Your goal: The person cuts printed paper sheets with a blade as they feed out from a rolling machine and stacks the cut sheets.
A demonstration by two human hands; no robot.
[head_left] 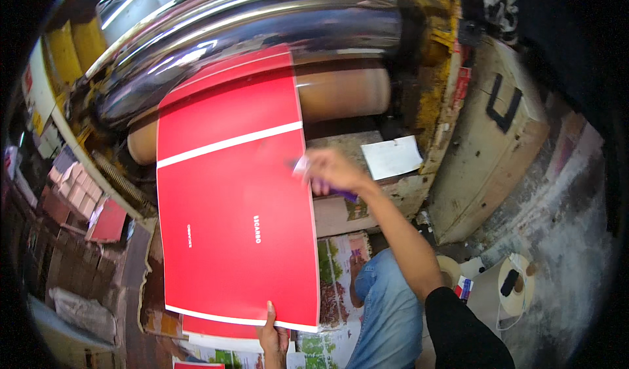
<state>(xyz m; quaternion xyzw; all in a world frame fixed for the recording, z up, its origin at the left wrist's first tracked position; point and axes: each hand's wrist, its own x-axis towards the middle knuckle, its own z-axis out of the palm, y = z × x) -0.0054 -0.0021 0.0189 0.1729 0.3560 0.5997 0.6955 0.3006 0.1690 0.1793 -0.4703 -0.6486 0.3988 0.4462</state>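
A long red printed sheet (229,199), with white bands across it, comes from between a large chrome roller (262,28) and a brown roller (344,92) and stretches toward me. My left hand (272,341) pinches its near white edge, thumb on top and fingers underneath. At the sheet's right edge, my right hand (334,171) is closed around a slim purple-handled cutter knife (343,194). Motion smears this hand and the knife's dark tip, so I cannot tell whether the tip touches the sheet. Part of another red sheet (219,327) shows beneath the near edge.
Yellow machine frames (432,87) flank the rollers. A white card (392,157) lies on the ledge at right, near a beige cabinet (488,146). Rolls of tape (517,284) are by my right elbow. Stacked goods (80,189) stand at left; my jeans-clad leg (390,310) is below.
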